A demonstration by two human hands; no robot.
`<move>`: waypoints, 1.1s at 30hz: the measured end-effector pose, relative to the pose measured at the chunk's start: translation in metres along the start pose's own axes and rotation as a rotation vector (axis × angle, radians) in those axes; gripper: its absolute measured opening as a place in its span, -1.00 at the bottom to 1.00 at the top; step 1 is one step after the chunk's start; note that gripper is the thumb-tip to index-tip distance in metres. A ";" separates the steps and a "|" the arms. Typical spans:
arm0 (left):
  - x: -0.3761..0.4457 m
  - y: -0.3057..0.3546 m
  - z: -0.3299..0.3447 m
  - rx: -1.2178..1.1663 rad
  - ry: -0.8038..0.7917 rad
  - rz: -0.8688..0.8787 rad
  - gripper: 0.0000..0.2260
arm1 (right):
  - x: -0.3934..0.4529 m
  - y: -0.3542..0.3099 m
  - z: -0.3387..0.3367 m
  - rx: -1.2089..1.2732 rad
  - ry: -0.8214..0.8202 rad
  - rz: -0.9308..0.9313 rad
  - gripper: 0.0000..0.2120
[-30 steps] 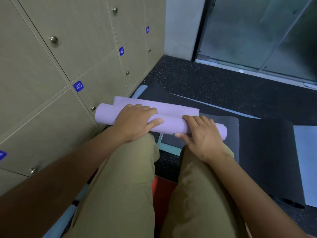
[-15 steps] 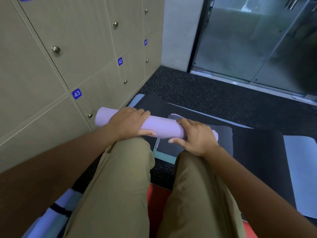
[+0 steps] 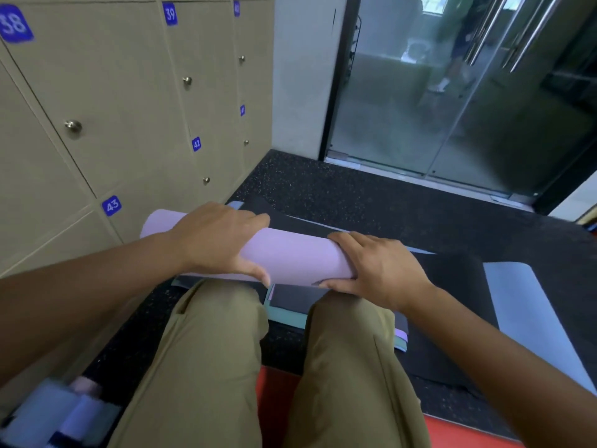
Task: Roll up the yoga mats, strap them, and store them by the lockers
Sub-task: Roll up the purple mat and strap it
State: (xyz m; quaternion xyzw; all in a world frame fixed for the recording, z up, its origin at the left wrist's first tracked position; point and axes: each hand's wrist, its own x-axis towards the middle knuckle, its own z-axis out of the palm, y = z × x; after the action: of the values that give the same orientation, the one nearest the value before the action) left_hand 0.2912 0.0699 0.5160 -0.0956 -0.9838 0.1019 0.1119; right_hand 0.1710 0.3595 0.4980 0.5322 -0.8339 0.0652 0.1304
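Note:
A lilac yoga mat (image 3: 290,257), fully rolled into a tube, lies across the floor just beyond my knees. My left hand (image 3: 216,240) grips its left part, fingers over the top and thumb under the near side. My right hand (image 3: 374,263) grips its right end the same way. Under the roll lie flat mats: a black mat (image 3: 452,286), a teal mat (image 3: 284,316) and a pale blue mat (image 3: 523,305) spread to the right. The tan lockers (image 3: 129,92), numbered 38 to 43, stand along the left wall.
Blurred rolled mats in blue and lilac (image 3: 64,415) lie at the lower left by the locker base. A red mat (image 3: 277,405) is under my legs. Glass doors (image 3: 452,108) close off the far side, with dark speckled floor (image 3: 339,192) before them.
The loose lilac flap beyond the roll has been taken up into the tube. The roll sits thicker and nearer my knees, and my view has tilted upward.

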 end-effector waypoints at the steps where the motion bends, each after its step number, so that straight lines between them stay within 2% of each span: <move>1: -0.005 0.005 -0.006 -0.009 -0.020 0.006 -0.22 | -0.008 -0.004 -0.006 -0.003 0.005 -0.004 -0.30; 8: -0.050 0.054 -0.042 -0.141 -0.039 -0.025 -0.30 | -0.064 -0.041 -0.051 -0.027 0.012 -0.019 -0.27; 14: -0.100 0.098 -0.057 -0.257 -0.082 0.004 -0.16 | -0.129 -0.090 -0.073 0.012 -0.008 0.034 -0.25; 19: -0.137 0.127 -0.066 -0.321 -0.034 0.083 -0.32 | -0.171 -0.134 -0.081 0.010 -0.007 0.036 -0.29; 23: -0.172 0.151 -0.071 -0.360 -0.040 0.073 -0.27 | -0.203 -0.167 -0.083 0.015 -0.013 0.051 -0.34; 25: -0.189 0.163 -0.072 -0.376 -0.077 0.061 -0.25 | -0.216 -0.181 -0.083 0.034 -0.012 0.053 -0.38; 29: -0.214 0.180 -0.067 -0.480 -0.208 0.043 -0.36 | -0.232 -0.198 -0.077 0.099 -0.004 0.023 -0.47; 33: -0.220 0.185 -0.061 -0.561 -0.276 0.033 -0.38 | -0.237 -0.199 -0.068 0.153 -0.049 0.016 -0.47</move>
State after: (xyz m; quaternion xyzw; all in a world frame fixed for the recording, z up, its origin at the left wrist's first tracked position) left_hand 0.5468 0.2122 0.4889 -0.1240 -0.9778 -0.1596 -0.0551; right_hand 0.4560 0.4975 0.4889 0.5354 -0.8337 0.1169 0.0683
